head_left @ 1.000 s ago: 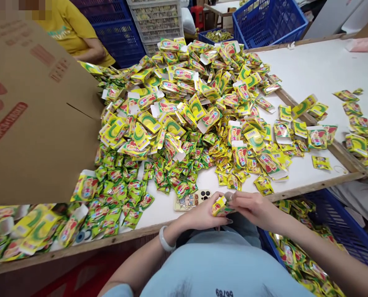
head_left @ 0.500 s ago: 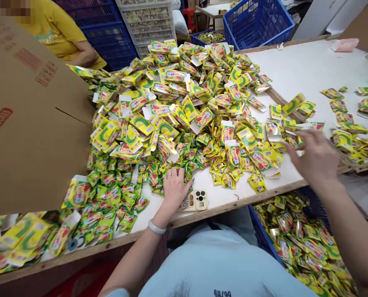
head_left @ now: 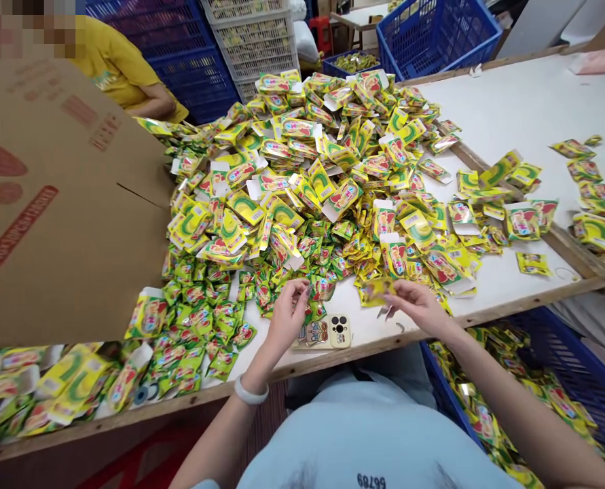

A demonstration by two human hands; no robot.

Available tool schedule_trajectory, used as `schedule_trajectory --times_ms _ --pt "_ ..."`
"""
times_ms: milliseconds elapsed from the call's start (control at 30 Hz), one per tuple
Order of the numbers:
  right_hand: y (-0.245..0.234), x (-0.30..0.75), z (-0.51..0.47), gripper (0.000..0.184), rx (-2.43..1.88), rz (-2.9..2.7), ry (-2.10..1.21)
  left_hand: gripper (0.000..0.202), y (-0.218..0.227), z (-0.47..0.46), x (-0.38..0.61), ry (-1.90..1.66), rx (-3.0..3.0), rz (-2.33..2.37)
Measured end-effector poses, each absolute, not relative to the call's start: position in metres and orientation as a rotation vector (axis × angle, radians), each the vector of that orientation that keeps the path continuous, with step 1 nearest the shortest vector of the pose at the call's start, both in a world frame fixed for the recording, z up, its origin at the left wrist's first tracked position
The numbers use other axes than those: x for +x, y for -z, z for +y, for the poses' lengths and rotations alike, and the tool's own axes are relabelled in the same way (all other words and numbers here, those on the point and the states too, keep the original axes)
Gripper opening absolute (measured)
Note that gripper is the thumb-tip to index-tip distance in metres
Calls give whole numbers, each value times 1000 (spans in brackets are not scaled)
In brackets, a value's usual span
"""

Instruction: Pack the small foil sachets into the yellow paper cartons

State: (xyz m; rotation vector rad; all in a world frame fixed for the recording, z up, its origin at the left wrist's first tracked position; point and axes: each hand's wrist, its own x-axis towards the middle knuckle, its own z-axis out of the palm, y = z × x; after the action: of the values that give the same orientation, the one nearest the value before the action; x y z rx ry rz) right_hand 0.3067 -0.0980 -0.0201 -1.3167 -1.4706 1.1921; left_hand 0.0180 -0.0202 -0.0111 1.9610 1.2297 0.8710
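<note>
A big heap of yellow-green packets and flat small cartons (head_left: 312,183) covers the white table (head_left: 510,115). My left hand (head_left: 288,314) hovers at the heap's near edge, fingers pinched on a small green packet (head_left: 318,288). My right hand (head_left: 418,307) is just to the right, fingers closed on a yellow packet (head_left: 376,292) above the table's front edge. A phone in a cartoon case (head_left: 325,332) lies face down between my hands.
A large cardboard box flap (head_left: 52,210) stands at the left. A blue crate of filled packets (head_left: 541,380) sits below the table at the right. More packets lie at the far right (head_left: 592,204). A person in a yellow shirt (head_left: 123,75) sits across, with stacked crates (head_left: 251,34) behind.
My right hand came back from the right side of the table holding a yellow packet. My left hand lifted off the table and pinched a green packet from the heap's edge.
</note>
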Motion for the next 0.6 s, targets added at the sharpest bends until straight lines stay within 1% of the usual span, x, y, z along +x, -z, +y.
schedule_trajectory --times_ms 67,100,167,300,400,467,500,567,600 --pt "4 289 -92 35 -1100 -1419 -1572 19 7 -24 27 -832 1823 1157" --pt "-3 281 -89 36 -1047 -1437 -1654 20 5 -26 32 -789 1795 1118" --pt "-15 270 -80 35 -1072 -1539 -1623 23 -1 -30 40 -689 1785 1034" --pt "-30 269 -67 32 -1200 -1787 -1406 28 -8 -36 46 -627 1680 913" --pt "-30 276 -66 32 -1236 -1804 -1423 34 -8 -40 49 -595 1502 812" --pt "-24 280 -70 31 -1337 -1731 -1341 39 -7 -43 52 -574 1464 800" --pt "-20 282 -74 36 -1386 -1670 -1278 38 -6 -44 54 -558 1477 809" --pt "-10 285 -82 59 -1413 -1549 -1221 34 -5 -47 58 -491 1542 790" --pt "-4 286 -87 67 -1383 -1513 -1264 32 -4 -48 60 -443 1590 766"
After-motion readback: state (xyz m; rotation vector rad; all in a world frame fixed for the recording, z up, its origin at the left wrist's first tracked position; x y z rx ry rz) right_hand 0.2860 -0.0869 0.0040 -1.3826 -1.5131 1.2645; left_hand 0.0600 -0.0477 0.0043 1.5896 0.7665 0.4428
